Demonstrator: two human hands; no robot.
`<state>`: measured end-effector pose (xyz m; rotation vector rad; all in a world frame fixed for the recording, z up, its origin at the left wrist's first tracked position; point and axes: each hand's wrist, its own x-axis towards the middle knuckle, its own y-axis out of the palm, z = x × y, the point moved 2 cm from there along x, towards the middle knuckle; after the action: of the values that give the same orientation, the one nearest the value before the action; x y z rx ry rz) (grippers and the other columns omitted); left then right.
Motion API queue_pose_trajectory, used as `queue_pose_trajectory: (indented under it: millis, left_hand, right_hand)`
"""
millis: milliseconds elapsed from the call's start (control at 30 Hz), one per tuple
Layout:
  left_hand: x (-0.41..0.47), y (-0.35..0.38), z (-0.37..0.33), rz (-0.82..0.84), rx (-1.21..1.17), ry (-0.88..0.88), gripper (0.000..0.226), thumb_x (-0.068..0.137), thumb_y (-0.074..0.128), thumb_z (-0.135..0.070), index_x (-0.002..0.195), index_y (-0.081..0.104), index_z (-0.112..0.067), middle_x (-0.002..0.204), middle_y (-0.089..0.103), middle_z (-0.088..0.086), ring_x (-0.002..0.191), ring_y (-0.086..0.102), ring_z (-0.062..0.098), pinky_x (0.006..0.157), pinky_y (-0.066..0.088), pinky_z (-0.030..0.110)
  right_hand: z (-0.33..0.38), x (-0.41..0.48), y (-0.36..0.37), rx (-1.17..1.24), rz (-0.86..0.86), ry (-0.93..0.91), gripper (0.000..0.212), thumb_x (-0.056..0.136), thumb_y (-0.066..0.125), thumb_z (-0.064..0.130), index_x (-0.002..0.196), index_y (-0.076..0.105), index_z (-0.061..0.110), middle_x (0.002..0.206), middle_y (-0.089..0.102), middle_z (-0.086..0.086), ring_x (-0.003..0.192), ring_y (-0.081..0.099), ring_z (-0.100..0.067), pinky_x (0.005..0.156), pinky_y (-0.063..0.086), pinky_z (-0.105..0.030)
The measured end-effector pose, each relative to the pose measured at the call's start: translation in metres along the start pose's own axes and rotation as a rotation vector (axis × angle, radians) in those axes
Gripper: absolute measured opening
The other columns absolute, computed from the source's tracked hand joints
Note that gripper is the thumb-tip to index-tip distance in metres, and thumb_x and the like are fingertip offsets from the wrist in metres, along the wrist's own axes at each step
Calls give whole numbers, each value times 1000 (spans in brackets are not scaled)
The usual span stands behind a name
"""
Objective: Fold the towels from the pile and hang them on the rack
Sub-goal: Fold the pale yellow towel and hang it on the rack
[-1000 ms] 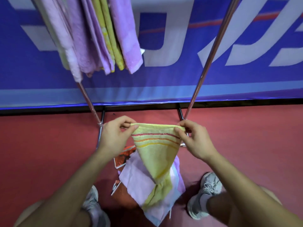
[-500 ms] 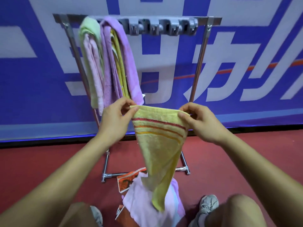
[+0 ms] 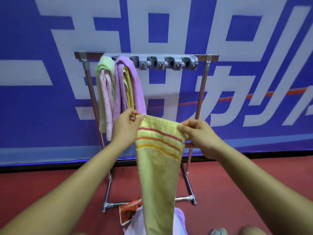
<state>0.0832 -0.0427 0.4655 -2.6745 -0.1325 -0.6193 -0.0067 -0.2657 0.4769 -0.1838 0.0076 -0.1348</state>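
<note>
Pinching the yellow towel [image 3: 157,167] by its top hem, left hand [image 3: 126,128] at one corner and right hand [image 3: 201,134] at the other, thumbs on the near face, fingers curled behind. Stretched almost taut between the two grips, hem tilted a little, higher at the left grip. Striped red, orange and yellow just below the grip line. Hangs folded and narrowing from there, side edges running down and inward to a lower end cut off at the bottom of the view. Beyond the grip and above it, the rack [image 3: 202,92], top bar well higher than both hands. Crowded above the left grip: a green towel [image 3: 104,68], a pink towel [image 3: 108,102], a purple towel [image 3: 133,85] and a second yellow one [image 3: 128,85], all draped over the bar, the purple one's lower edge reaching down just behind the left fingers. Open above and beyond the right grip: the bare gray hook strip [image 3: 169,62] along the bar, free air beneath it, and the right post slanting down just behind the right hand. Under the grip, on the red floor [image 3: 237,192], the pile [image 3: 180,217] of pale purple cloth, touching the hanging end or just behind it, cannot tell which. Beside it, toward the left-grip side, an orange-and-white printed piece [image 3: 129,210]. Behind everything, a blue banner [image 3: 42,116] with white lettering. Below the right forearm, a gray shoe [image 3: 218,231] at the bottom edge.
</note>
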Motion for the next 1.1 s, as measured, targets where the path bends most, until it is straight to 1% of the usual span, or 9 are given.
queue_pose_trajectory:
  millis: [67, 167, 300, 467, 567, 667, 800, 1000, 1100]
  left_hand:
    - [1, 1, 6, -26, -15, -52, 9, 90, 72, -26, 89, 69, -18, 77, 68, 6, 67, 57, 15, 66, 47, 31]
    - [-1, 3, 7, -73, 9, -100, 10, 89, 72, -26, 87, 69, -18, 73, 68, 2, 67, 60, 16, 65, 48, 32]
    - [-5, 4, 1, -95, -3, -155, 9, 89, 70, -23, 83, 67, -18, 64, 62, -5, 60, 57, 12, 59, 42, 27]
    - [-7, 3, -16, -124, -66, -163, 7, 92, 68, -22, 88, 66, -16, 71, 63, -4, 62, 58, 12, 47, 44, 18]
    - [-4, 0, -24, -149, -38, -100, 7, 90, 70, -26, 85, 67, -22, 70, 62, -9, 67, 58, 12, 64, 49, 28]
    - [0, -7, -30, -181, -24, -70, 8, 91, 70, -27, 86, 68, -21, 73, 63, -9, 68, 59, 7, 69, 49, 28]
    - [4, -12, -34, -192, -74, -111, 7, 90, 69, -27, 86, 69, -21, 75, 67, -5, 71, 63, 14, 76, 57, 40]
    - [-14, 1, -54, -169, -127, -144, 13, 84, 73, -27, 75, 67, -20, 64, 68, -2, 64, 67, 23, 68, 59, 47]
    - [-23, 9, -59, -130, -164, -164, 12, 82, 73, -27, 74, 67, -21, 60, 70, -5, 60, 69, 18, 66, 60, 45]
  right_hand:
    - [-1, 4, 4, 24, -37, 52, 18, 98, 63, 19, 93, 69, 3, 83, 69, -10, 76, 66, -19, 74, 63, -41]
    - [0, 9, 10, 163, -93, 192, 13, 97, 65, 17, 96, 70, 4, 84, 73, -8, 70, 70, -15, 59, 59, -27]
    - [3, 15, 17, 221, -145, 251, 10, 96, 66, 16, 96, 70, 6, 85, 74, -8, 68, 70, -15, 57, 59, -28]
    - [15, 20, 23, 165, -198, 141, 12, 95, 67, 16, 93, 70, 4, 86, 72, -10, 76, 70, -20, 59, 60, -30]
    - [26, 22, 24, 93, -239, 31, 15, 95, 67, 16, 85, 70, 6, 81, 70, -9, 76, 68, -21, 69, 64, -35]
    - [35, 23, 22, 57, -256, -37, 15, 95, 67, 17, 86, 70, 5, 80, 68, -9, 74, 67, -21, 74, 63, -41]
    - [40, 21, 24, 58, -237, -69, 17, 96, 65, 16, 82, 69, 7, 76, 68, -7, 73, 66, -19, 73, 63, -40]
    - [41, 18, 41, 19, -231, -143, 13, 91, 66, 13, 80, 70, 8, 68, 67, -5, 67, 67, -24, 69, 64, -46]
    - [37, 13, 53, -43, -205, -196, 14, 84, 71, 29, 79, 71, 16, 70, 70, -4, 72, 72, -30, 69, 62, -54]
